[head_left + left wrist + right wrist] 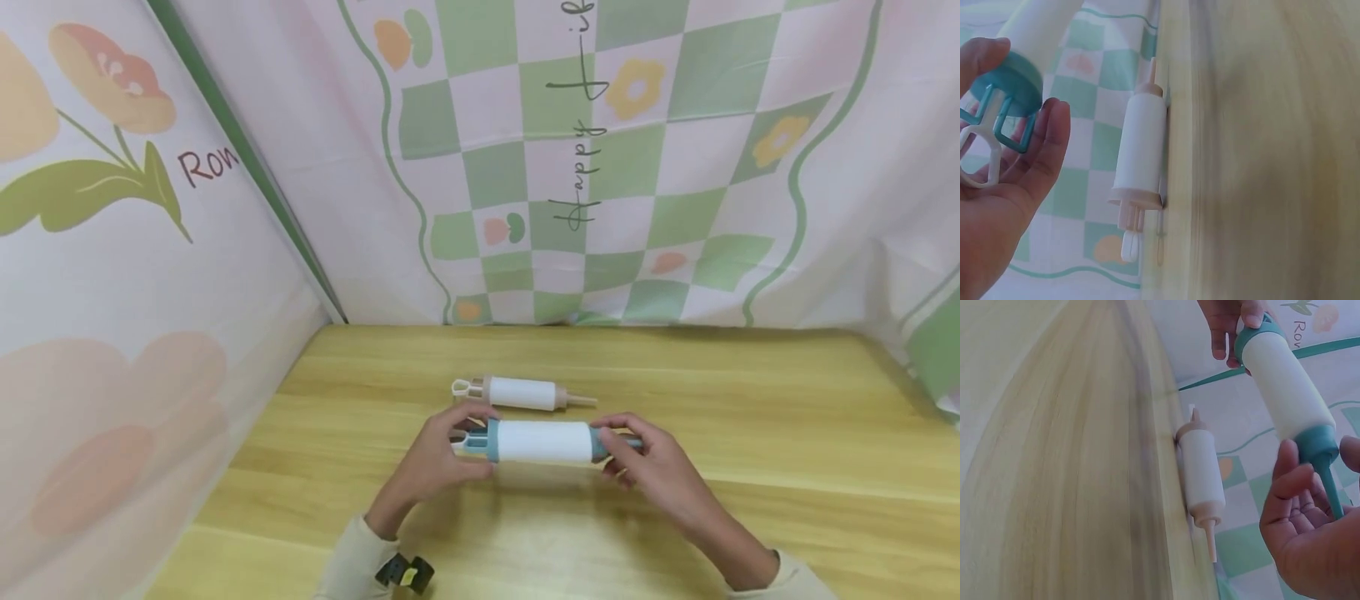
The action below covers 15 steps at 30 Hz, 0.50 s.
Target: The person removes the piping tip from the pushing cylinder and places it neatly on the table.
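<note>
Between the two hands, above the table, a large plastic syringe [544, 441] with a white barrel and teal ends is held roughly level. Its handle end lies in the left hand [442, 454], whose thumb and fingers grip the teal collar [1013, 84]. A white ring handle [988, 169] sits within that palm. At the opposite end, the right hand [651, 467] pinches the teal nozzle cap [1317, 442] with its thumb and fingers. The thin teal nozzle [1330, 494] points right in the head view. Part of the right thumb is cut off in the right wrist view.
A second syringe [522, 393], white with beige ends, lies on the wooden table [787, 400] just beyond the hands. Patterned cloth [555, 167] hangs behind the table, and another printed cloth [150, 292] lines the left side.
</note>
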Available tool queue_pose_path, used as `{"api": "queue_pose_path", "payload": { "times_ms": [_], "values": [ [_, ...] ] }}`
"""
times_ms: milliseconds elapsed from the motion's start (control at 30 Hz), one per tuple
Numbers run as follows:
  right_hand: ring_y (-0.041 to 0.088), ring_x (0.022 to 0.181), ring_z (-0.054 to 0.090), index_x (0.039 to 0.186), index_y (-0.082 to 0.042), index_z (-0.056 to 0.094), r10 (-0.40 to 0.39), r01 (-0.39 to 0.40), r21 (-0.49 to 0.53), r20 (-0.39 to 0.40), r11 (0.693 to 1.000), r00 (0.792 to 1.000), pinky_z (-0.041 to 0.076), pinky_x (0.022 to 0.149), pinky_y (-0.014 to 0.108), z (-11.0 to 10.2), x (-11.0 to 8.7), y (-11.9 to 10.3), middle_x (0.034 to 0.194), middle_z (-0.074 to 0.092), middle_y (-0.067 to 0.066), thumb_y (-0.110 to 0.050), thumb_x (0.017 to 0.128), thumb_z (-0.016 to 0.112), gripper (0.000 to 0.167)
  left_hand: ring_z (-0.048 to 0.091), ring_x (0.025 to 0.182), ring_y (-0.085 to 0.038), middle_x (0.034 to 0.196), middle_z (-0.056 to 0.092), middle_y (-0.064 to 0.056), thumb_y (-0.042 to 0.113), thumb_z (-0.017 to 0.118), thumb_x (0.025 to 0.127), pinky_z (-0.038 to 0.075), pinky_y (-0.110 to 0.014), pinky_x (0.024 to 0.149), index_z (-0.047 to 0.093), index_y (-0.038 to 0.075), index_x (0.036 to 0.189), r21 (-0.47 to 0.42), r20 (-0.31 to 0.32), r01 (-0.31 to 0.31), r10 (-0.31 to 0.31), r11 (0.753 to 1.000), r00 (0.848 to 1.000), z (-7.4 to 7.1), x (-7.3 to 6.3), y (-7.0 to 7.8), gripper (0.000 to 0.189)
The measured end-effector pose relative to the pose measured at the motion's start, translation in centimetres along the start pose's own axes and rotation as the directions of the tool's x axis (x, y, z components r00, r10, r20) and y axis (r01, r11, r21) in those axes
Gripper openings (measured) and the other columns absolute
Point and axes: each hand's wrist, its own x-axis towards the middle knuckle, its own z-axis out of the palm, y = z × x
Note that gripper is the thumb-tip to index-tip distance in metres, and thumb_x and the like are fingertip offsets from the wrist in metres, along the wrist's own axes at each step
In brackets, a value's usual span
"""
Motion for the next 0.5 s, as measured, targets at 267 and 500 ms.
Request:
{"api": "queue_pose_path", "payload": {
  "times_ms": [267,500],
  "values": [
    [0.025,0.075,0.063,0.119,0.008,0.058,-0.031,0.033,0.04,-0.065,0.999,0.997,0.053,0.059,0.029,0.5,-0.07,0.05,0.089,0.063,0.017,-0.023,0.104,0.057,0.034,0.063,0.097,-0.021,0.111,0.063,-0.003,0.004,0.084,0.074,0.055,-0.038,0.083,0.064,0.011,0.124,-0.005,-0.011,-0.017,0.017,1.0,1.0,0.33,0.11,0.14,0.054],
    [0.023,0.076,0.062,0.115,0.009,0.058,-0.08,0.083,0.061,-0.052,0.995,0.995,0.055,0.063,0.03,0.81,-0.25,0.48,0.09,0.062,0.018,-0.018,0.104,0.057,0.029,0.064,0.096,-0.019,0.113,0.066,-0.002,0.013,0.085,0.075,0.055,-0.035,0.079,0.066,0.014,0.119,0.003,-0.028,-0.003,0.003,1.0,1.0,0.38,-0.01,0.05,0.048]
  ]
}}
